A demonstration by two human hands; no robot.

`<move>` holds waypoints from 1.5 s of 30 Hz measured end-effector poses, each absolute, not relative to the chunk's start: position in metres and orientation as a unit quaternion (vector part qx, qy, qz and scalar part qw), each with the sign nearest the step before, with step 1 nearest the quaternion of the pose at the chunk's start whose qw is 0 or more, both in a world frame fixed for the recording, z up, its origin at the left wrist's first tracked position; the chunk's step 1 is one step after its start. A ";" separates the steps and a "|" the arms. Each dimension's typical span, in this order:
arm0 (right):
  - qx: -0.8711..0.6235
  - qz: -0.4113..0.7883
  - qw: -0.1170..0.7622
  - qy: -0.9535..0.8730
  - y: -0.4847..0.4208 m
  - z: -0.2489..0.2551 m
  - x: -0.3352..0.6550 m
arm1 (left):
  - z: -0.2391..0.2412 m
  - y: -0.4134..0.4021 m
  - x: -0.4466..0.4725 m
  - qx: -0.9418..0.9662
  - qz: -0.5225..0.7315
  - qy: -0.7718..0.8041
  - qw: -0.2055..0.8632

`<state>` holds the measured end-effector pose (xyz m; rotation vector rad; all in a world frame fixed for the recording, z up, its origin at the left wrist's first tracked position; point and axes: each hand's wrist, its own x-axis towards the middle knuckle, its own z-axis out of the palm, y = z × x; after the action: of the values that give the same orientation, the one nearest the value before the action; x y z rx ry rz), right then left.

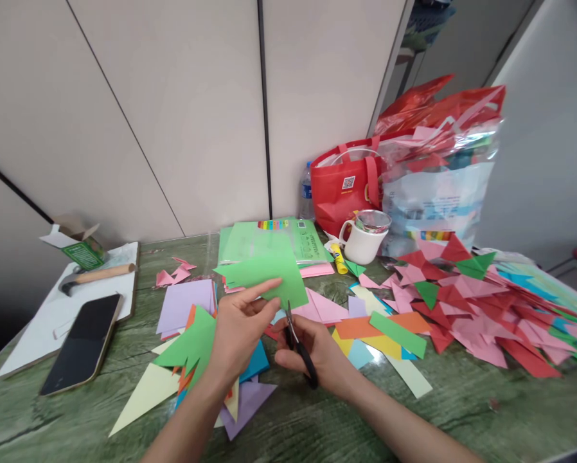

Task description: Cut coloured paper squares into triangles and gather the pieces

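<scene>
My left hand (245,325) grips a sheet of green paper (274,267) between its thumb and fingers, raised above the table. In my right hand (317,344) is a pair of scissors (302,354) with black handles. The blades point up at the near edge of the green sheet and seem to meet it; whether they cut into it I cannot tell. Beneath and left of my left hand lie green cut pieces (185,347), a pale yellow triangle (146,392) and a purple triangle (250,405). Orange, yellow and green strips (398,334) lie right of the scissors.
At the left, a phone (83,344) and a hammer (98,275) rest on a white board (35,337). Folded red and pink papers (486,308) pile up at the right. Behind stand a white mug (363,243), a red bag (337,193), a bottle (306,199) and green paper packs (243,235).
</scene>
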<state>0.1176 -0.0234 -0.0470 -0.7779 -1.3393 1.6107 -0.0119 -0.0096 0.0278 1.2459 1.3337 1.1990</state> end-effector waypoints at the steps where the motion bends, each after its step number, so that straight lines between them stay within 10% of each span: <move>1: -0.313 0.647 0.439 -0.539 -0.023 -0.047 0.117 | 0.028 -0.009 -0.012 0.506 0.488 0.541 0.463; 45: -0.379 0.631 0.429 -0.524 -0.023 -0.057 0.114 | 0.025 -0.008 -0.017 0.505 0.529 0.532 0.426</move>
<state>0.1145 -0.0233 -0.0566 -0.9460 -1.3078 1.5758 -0.0173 -0.0083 0.0255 1.2628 1.3309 1.3234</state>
